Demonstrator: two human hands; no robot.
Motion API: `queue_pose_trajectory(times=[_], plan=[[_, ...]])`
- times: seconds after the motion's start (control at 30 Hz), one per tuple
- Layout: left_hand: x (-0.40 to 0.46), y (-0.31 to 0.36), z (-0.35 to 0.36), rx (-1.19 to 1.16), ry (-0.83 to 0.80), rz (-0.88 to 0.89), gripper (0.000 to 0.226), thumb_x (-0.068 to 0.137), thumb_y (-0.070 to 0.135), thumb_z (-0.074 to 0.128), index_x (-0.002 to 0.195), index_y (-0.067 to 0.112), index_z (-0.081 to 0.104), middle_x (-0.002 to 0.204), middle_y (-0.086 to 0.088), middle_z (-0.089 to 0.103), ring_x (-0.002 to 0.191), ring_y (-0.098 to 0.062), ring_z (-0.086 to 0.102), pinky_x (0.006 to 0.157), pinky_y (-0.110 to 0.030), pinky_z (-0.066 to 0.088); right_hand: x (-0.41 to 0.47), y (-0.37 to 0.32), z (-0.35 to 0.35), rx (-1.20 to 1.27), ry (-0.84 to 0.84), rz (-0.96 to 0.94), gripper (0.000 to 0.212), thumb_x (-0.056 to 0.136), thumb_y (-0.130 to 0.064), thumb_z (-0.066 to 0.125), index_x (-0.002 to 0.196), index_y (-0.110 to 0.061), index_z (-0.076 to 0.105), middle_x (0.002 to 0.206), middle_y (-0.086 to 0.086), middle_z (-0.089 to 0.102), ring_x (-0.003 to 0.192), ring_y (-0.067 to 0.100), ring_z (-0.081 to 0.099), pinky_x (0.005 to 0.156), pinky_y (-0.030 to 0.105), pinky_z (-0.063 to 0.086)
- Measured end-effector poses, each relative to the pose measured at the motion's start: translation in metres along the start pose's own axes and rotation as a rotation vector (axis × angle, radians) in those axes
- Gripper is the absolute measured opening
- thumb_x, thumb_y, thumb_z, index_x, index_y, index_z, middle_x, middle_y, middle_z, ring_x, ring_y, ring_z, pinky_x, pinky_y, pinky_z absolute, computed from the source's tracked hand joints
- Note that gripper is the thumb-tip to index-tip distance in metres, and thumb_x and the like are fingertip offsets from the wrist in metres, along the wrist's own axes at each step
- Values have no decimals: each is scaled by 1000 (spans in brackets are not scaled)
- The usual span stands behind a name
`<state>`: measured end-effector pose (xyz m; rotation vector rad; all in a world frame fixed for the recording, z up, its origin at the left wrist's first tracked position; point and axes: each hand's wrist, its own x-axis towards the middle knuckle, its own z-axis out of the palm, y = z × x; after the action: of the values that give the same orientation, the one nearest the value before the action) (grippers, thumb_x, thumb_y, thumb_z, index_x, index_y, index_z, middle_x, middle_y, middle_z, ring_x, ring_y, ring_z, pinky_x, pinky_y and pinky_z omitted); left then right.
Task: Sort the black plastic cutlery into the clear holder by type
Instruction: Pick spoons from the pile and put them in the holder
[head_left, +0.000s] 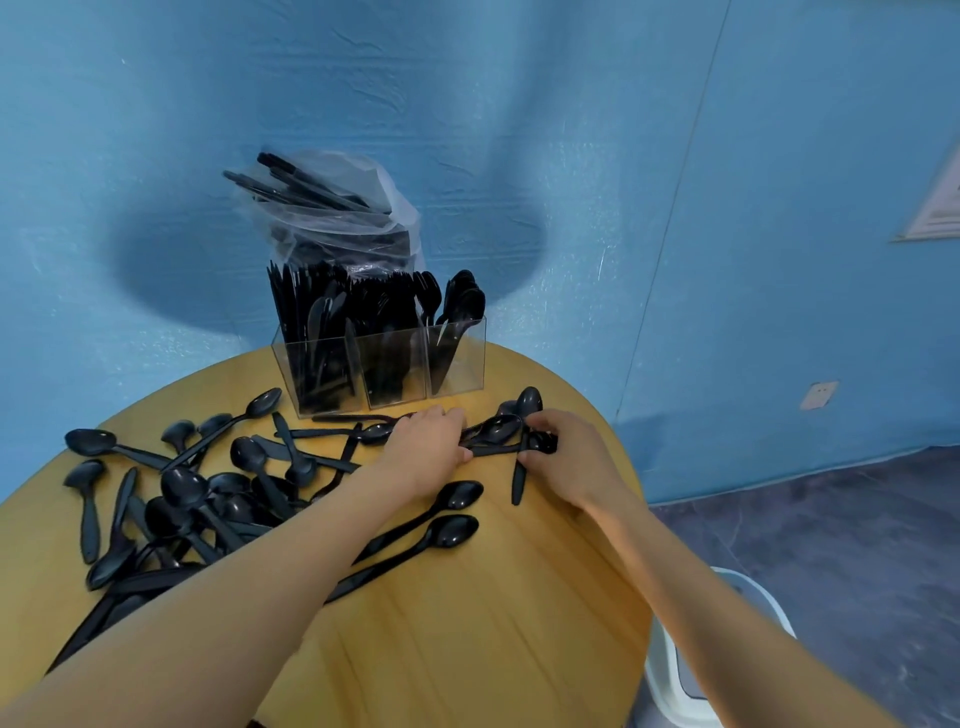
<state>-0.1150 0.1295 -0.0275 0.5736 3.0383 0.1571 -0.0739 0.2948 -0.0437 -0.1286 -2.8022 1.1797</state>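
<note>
A clear three-compartment holder (457, 382) stands at the far edge of the round wooden table (467, 623), with knives on the left, forks in the middle and spoons on the right. Black spoons lie scattered across the table, most in a pile (197, 509) at the left. My left hand (423, 452) and my right hand (569, 457) meet just in front of the holder. Both pinch a small bundle of black spoons (496, 434) between them. Two more spoons (447, 519) lie just below my left hand.
A clear plastic bag (332, 218) with more black cutlery leans against the blue wall behind the holder. A white bin (727, 670) stands on the floor to the right of the table. The table's right edge is close to my right forearm.
</note>
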Motion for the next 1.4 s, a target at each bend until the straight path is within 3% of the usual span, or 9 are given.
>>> queue_pose_trajectory(times=[0.13, 0.3, 0.47, 0.63, 0.83, 1.0, 1.07, 1.17, 1.4], plan=[[-19, -4, -4, -119, -47, 16, 24, 99, 27, 43, 116, 12, 51, 114, -6, 56, 104, -23, 54, 85, -33, 39, -11, -3, 0, 96, 41, -10, 44, 86, -8, 64, 128, -17, 55, 124, -2, 58, 120, 14, 49, 94, 19, 33], [-44, -11, -9, -207, -85, 12, 16, 101, 22, 39, 105, 8, 46, 107, -8, 50, 91, -19, 50, 76, -28, 40, -26, -15, 9, 190, 56, -38, 40, 87, -1, 59, 125, -16, 57, 120, -4, 59, 111, 7, 50, 93, 18, 36], [-66, -24, -13, -241, -64, -35, 15, 102, 22, 37, 91, 12, 39, 90, -2, 44, 75, -13, 45, 68, -25, 36, -40, -32, 23, 231, 93, -71, 40, 87, 1, 58, 123, -16, 56, 101, -8, 56, 86, 2, 50, 71, 2, 37], [-89, -36, -13, -273, -30, -78, 12, 102, 21, 36, 97, 11, 42, 95, -3, 47, 81, -15, 47, 70, -25, 37, -46, -51, 37, 290, 76, -48, 36, 87, 2, 58, 118, -15, 53, 87, -8, 53, 69, 3, 48, 63, 9, 41], [-110, -44, -30, -274, 114, -108, 11, 102, 15, 35, 94, 11, 42, 91, -3, 42, 77, -14, 44, 61, -21, 33, -48, -71, 36, 400, 132, -8, 21, 88, -3, 57, 106, -13, 59, 79, -5, 55, 74, 10, 53, 65, 17, 44], [-115, -57, -32, -463, 281, -213, 12, 101, 15, 35, 93, 9, 41, 81, -7, 47, 71, -18, 46, 61, -22, 35, -57, -80, 32, 372, 130, 38, 14, 89, -7, 52, 101, -9, 60, 72, -3, 48, 64, 10, 45, 59, 23, 40], [-118, -55, -30, -566, 282, -238, 15, 101, 18, 34, 92, 8, 40, 82, -15, 56, 71, -24, 53, 59, -29, 39, -63, -87, 37, 351, 65, 59, 14, 89, -9, 53, 103, -11, 58, 73, -2, 49, 65, 11, 47, 63, 28, 45], [-125, -47, -27, -715, 260, -252, 20, 102, 21, 31, 88, 10, 38, 86, -12, 60, 68, -17, 60, 60, -29, 46, -68, -99, 46, 379, 6, 64, 13, 89, -9, 53, 101, -9, 58, 75, 1, 52, 67, 15, 51, 66, 33, 48], [-136, -35, -21, -1037, 212, -263, 14, 102, 18, 35, 100, 7, 44, 95, -10, 65, 84, -22, 67, 78, -45, 57, -81, -116, 49, 682, -108, 136, 14, 92, 1, 47, 81, -6, 53, 60, 5, 52, 47, 9, 48, 43, 18, 40]])
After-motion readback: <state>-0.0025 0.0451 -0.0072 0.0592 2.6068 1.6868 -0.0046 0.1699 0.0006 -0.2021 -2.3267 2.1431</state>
